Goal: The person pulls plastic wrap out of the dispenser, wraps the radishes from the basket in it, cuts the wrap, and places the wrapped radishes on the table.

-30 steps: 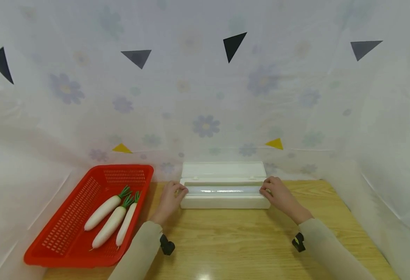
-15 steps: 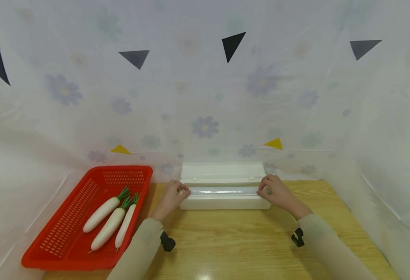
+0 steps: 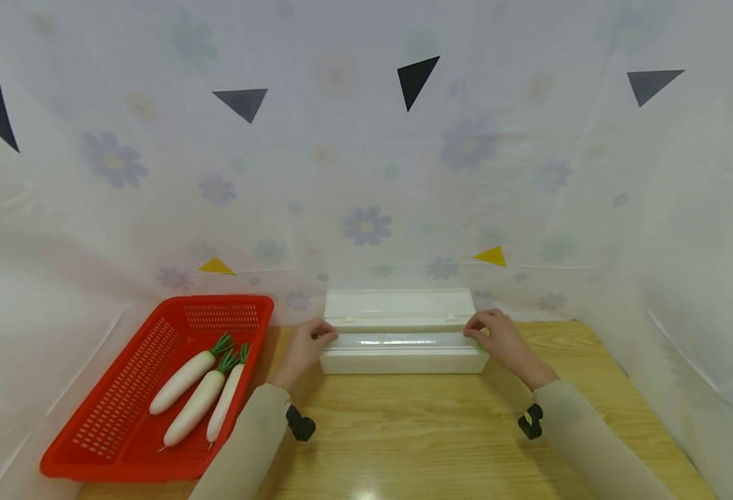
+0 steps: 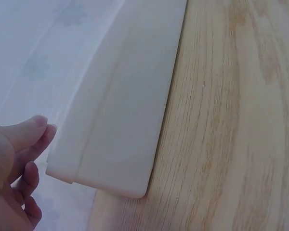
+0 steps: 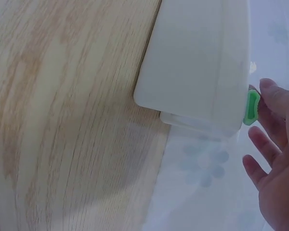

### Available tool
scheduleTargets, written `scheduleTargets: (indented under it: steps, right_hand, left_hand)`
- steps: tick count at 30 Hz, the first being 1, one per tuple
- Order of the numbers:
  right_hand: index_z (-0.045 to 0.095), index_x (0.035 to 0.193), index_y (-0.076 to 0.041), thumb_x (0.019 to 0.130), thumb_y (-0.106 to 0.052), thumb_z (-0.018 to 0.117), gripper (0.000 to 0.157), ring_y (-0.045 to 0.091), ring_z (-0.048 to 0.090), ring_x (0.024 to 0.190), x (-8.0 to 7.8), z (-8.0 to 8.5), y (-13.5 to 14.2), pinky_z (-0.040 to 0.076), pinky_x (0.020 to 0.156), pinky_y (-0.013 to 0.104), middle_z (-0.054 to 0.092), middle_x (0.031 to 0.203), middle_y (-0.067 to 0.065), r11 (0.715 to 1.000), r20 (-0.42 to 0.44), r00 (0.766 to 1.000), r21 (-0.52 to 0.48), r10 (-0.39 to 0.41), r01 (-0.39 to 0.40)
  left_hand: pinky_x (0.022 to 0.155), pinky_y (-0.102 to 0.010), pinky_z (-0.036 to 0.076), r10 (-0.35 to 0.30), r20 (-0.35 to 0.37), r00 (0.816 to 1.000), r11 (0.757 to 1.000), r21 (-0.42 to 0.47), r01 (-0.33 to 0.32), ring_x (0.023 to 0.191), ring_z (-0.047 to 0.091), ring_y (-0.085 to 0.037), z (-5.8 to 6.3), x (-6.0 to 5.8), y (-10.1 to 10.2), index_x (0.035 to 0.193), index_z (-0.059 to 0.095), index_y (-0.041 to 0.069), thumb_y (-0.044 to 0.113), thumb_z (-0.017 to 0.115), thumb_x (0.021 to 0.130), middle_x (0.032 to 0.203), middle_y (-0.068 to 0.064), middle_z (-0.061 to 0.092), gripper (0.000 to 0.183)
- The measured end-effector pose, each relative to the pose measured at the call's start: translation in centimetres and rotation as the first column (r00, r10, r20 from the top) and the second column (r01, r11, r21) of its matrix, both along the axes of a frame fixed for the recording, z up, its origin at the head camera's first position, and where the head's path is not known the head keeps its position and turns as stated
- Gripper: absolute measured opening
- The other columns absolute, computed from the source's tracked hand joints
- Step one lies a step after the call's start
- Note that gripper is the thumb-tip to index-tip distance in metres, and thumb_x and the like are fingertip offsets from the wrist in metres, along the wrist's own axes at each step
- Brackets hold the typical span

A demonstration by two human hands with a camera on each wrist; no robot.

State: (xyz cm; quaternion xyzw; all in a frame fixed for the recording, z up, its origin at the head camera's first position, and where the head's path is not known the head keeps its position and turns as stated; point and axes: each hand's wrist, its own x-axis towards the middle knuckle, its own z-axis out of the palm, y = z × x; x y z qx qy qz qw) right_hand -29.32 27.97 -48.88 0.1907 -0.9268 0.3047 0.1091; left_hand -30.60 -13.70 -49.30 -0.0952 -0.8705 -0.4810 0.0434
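Pinched closed, apparently on cling film (image 3: 401, 341) at the dispenser box (image 3: 402, 364), the left hand (image 3: 304, 351) and right hand (image 3: 504, 347) have been shifted slightly outward, film tensioning being suggested.

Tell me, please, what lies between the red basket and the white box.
The left hand and a strip of wooden table, as the head view shows.

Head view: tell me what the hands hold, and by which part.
The left hand and right hand appear to pinch the clear film by its left and right ends, though it shows only faintly there.
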Motion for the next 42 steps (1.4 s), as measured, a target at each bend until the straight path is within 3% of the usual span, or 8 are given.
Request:
scheduleTargets:
  steps: [13, 18, 23, 32, 42]
  right_hand:
    - [0.075, 0.096, -0.01, 0.097, -0.008, 0.073, 0.003, 0.029, 0.058, 0.096, -0.8, 1.2, 0.5, 0.049, 0.082, 0.05, 0.068, 0.095, 0.006, 0.999, -0.097, 0.995, -0.029, -0.021, 0.019]
    - [0.076, 0.097, -0.009, 0.098, -0.01, 0.073, 0.003, 0.029, 0.057, 0.095, -0.9, 1.9, 0.6, 0.048, 0.078, 0.048, 0.068, 0.096, 0.007, 0.998, -0.123, 0.992, -0.052, -0.032, 0.026]
    - [0.076, 0.097, -0.008, 0.097, -0.011, 0.074, 0.004, 0.03, 0.058, 0.097, -0.8, 2.7, 0.7, 0.05, 0.078, 0.051, 0.068, 0.099, 0.01, 0.997, -0.155, 0.987, -0.073, -0.037, 0.025]
    - [0.077, 0.096, -0.011, 0.098, -0.016, 0.074, 0.007, 0.028, 0.058, 0.099, -0.4, 4.7, 1.4, 0.051, 0.08, 0.047, 0.065, 0.106, 0.01, 0.996, -0.129, 0.992, -0.087, -0.003, -0.008]
    - [0.077, 0.097, -0.014, 0.099, -0.019, 0.072, 0.007, 0.023, 0.06, 0.096, 0.3, 6.9, 1.4, 0.052, 0.08, 0.047, 0.065, 0.109, 0.007, 0.998, -0.114, 0.993, -0.065, 0.003, -0.011]
  left_hand:
    - [0.093, -0.045, 0.056, 0.095, 0.029, 0.995, 0.991, 0.088, -0.097, 0.095, 0.067, -0.024, 1.8, 0.0, -0.1, 0.101, 0.08, 0.011, 0.019, 0.074, 0.098, 0.098, -0.003, 0.077, 0.011]
    - [0.1, -0.049, 0.053, 0.101, 0.063, 0.993, 0.983, 0.15, -0.109, 0.104, 0.067, -0.028, 2.3, -0.2, -0.2, 0.105, 0.08, 0.008, 0.019, 0.075, 0.098, 0.104, -0.006, 0.078, 0.014]
    - [0.104, -0.05, 0.051, 0.105, 0.068, 0.992, 0.981, 0.156, -0.115, 0.11, 0.067, -0.029, 3.1, -0.4, -0.4, 0.109, 0.08, 0.006, 0.021, 0.077, 0.096, 0.108, -0.008, 0.079, 0.02]
    - [0.105, -0.049, 0.05, 0.055, 0.103, 0.993, 0.977, 0.2, -0.074, 0.112, 0.067, -0.028, 4.6, -1.0, -1.6, 0.107, 0.083, 0.008, 0.023, 0.079, 0.094, 0.107, -0.006, 0.079, 0.02]
    - [0.102, -0.051, 0.051, 0.005, 0.055, 0.998, 0.984, 0.177, -0.014, 0.11, 0.069, -0.027, 6.8, -0.5, -2.3, 0.104, 0.084, 0.009, 0.025, 0.082, 0.092, 0.107, -0.006, 0.079, 0.02]
